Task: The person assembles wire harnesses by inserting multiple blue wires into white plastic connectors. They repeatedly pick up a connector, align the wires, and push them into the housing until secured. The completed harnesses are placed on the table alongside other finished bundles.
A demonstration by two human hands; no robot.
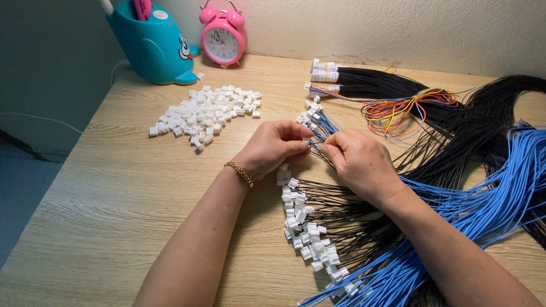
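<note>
**A:** What does the head view show?

**B:** A light wooden table (pixel 114 187) seen from above. The left hand (pixel 270 149) and the right hand (pixel 359 162) meet at the centre. The left fingertips are pressed together, pinching a small white connector housing (pixel 306 140). The right hand's fingers are closed around a blue and black wire pair (pixel 325 126), holding its end against that housing.

**B:** Behind the left hand lies a loose pile of white housings (pixel 206 113). Below the hands, black wires already fitted with housings (pixel 310 239) fan out in a row. A thick blue wire bundle (pixel 483 210) sweeps in from the right, with multicoloured wires (pixel 406 108) and bound black bundles (pixel 364 79) farther back. A teal whale-shaped holder (pixel 151 45) and a pink alarm clock (pixel 223 34) stand by the wall.

**A:** How should this step be handled?

**B:** I'd judge it best to keep the housing steady, align the wire ends squarely with its opening, and press straight in, not at an angle.
</note>
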